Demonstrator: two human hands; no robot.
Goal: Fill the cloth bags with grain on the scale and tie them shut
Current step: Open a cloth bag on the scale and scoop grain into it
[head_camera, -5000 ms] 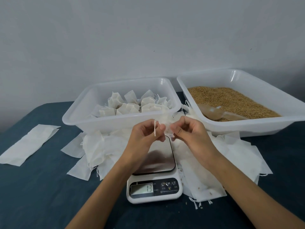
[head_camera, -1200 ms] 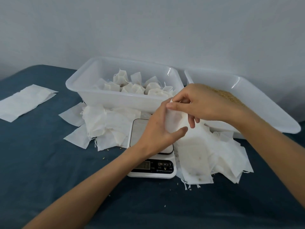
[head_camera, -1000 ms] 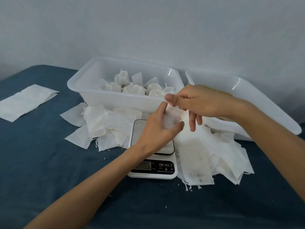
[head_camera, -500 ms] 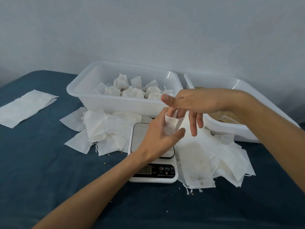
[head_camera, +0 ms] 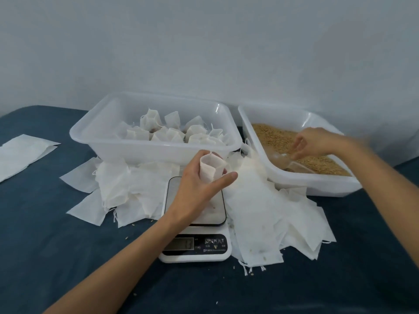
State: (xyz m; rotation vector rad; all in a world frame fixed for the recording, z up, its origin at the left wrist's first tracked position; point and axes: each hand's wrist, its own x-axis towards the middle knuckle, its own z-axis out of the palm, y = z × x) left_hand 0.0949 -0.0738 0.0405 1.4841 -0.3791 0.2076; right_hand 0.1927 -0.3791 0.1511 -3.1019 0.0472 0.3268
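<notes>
Over the scale point(head_camera: 196, 200), the left hand point(head_camera: 197, 191) grips an upright, open-mouthed cloth bag point(head_camera: 210, 167), while rightward the right hand point(head_camera: 315, 143), fingers curled, reaches the scoop point(head_camera: 288, 162) in the grain point(head_camera: 276, 137), grasp unclear.

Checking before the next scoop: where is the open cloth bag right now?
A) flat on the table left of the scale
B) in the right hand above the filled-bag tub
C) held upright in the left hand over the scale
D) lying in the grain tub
C: the left hand grips the open bag upright over the scale.
</notes>
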